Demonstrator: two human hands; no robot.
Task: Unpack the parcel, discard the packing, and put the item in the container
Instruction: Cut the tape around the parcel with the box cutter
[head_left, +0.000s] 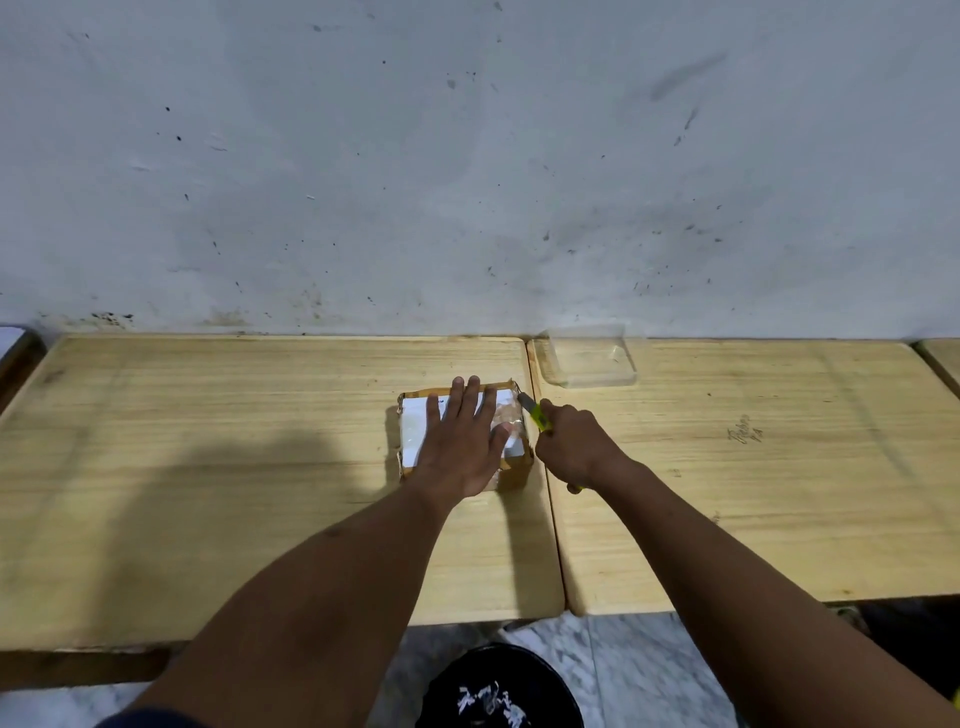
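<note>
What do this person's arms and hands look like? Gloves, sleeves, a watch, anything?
Both arms are bare from wrist to past the elbow. The left hand and right hand wear no gloves, rings or watch that can be seen. A bit of dark blue fabric at the bottom left may be a short sleeve.

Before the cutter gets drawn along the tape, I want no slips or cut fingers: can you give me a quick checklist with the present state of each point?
1. Parcel steadied: ok, the left hand lies flat on top of it.
2. Cutter held firmly: ok, the right hand is closed in a full grip around its handle.
3. Blade at the taped edge: ok, the tip sits at the parcel's far right corner.
4. Left fingers clear of the cutting line: not ok, the thumb lies close to the right edge.
5. Container ready: ok, it stands open on the right table.
6. Bin for packing: ok, on the floor below.
</note>
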